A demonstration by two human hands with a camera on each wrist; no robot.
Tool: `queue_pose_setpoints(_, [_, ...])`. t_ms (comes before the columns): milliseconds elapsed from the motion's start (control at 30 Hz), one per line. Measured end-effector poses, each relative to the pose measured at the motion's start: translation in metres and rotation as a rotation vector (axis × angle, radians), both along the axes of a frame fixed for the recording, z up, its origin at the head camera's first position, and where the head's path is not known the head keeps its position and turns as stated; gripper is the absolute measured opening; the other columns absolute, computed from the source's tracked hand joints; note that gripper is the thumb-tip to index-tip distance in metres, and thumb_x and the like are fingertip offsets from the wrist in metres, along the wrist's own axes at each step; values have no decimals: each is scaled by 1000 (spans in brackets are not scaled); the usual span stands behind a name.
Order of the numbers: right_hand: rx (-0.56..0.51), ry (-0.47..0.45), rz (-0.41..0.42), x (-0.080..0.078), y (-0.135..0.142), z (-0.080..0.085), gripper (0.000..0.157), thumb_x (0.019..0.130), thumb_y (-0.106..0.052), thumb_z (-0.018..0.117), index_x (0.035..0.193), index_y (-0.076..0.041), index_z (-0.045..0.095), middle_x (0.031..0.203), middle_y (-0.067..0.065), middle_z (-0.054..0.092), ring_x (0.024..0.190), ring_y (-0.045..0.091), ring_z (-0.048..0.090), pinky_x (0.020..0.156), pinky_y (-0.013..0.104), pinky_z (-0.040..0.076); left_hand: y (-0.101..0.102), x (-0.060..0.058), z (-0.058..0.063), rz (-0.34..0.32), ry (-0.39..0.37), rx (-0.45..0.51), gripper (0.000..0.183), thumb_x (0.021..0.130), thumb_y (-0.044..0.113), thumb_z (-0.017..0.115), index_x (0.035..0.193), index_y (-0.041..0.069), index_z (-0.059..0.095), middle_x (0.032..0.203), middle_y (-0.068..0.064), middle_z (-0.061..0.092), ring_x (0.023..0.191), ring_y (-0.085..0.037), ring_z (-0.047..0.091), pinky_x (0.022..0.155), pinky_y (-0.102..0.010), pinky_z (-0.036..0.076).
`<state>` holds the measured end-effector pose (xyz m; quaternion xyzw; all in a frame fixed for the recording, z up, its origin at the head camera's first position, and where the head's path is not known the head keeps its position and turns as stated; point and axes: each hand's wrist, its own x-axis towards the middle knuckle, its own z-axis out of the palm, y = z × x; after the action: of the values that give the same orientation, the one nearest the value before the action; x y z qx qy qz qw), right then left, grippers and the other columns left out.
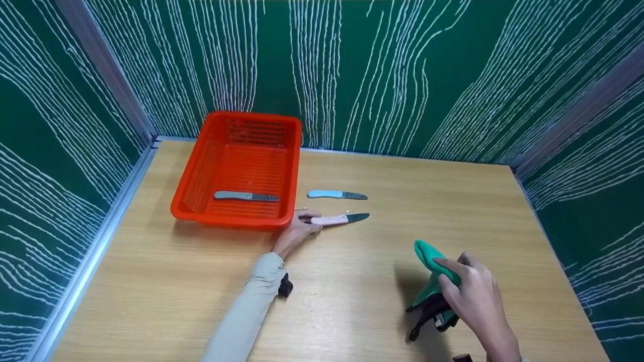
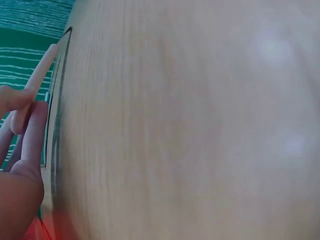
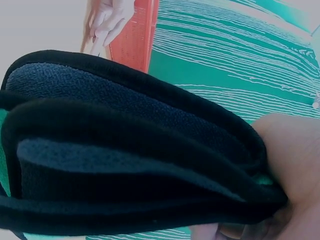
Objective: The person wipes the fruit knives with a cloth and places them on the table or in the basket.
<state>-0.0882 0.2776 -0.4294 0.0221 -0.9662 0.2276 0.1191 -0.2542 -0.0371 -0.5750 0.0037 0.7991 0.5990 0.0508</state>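
A knife with a pink handle (image 1: 329, 220) and dark blade is pinched at its handle end by my left hand (image 1: 297, 230), beside the basket's near right corner. In the left wrist view, thumb and fingers hold the pale handle (image 2: 40, 75) above the table. A light-blue-handled knife (image 1: 326, 194) lies just beyond. My right hand (image 1: 473, 289) grips a folded green fabric piece (image 1: 428, 254) with black edging at the right of the table. Its dark fleecy lining (image 3: 105, 95) fills much of the right wrist view; what kind of article it is, I cannot tell.
A red plastic basket (image 1: 236, 220) stands at the back left, with a grey-handled knife (image 1: 234, 195) inside. Green panels (image 1: 274, 60) with white wavy lines enclose the wooden table (image 1: 201, 291). A small dark object (image 1: 462, 358) shows at the bottom edge.
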Motion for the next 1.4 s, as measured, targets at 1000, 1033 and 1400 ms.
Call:
queue_pose_setpoints(1000, [3,33,-39,7,-1,12,30,79,-3,62,106,-6,73,83,8,50,66,24,47,50,28,37,5,53,55,-191,83,369,30,74,-7,75,103,-9,67,99,-17,69,84,-20,66,72,-28,57])
queue_pose_setpoints(1033, [0,32,-40,7,-2,13,30,79,-3,62,106,-6,73,84,9,50,67,24,47,51,28,37,4,55,58,-201,86,358,30,75,-6,75,104,-7,68,100,-16,69,85,-20,65,74,-28,57])
queue_pose_setpoints(1400, [-58,199,-7,13,-9,15,34,74,3,61,105,-6,73,79,3,47,62,18,43,48,23,33,-1,82,85,-257,137,402,27,75,-6,75,101,-8,69,99,-13,69,81,-20,64,75,-32,57])
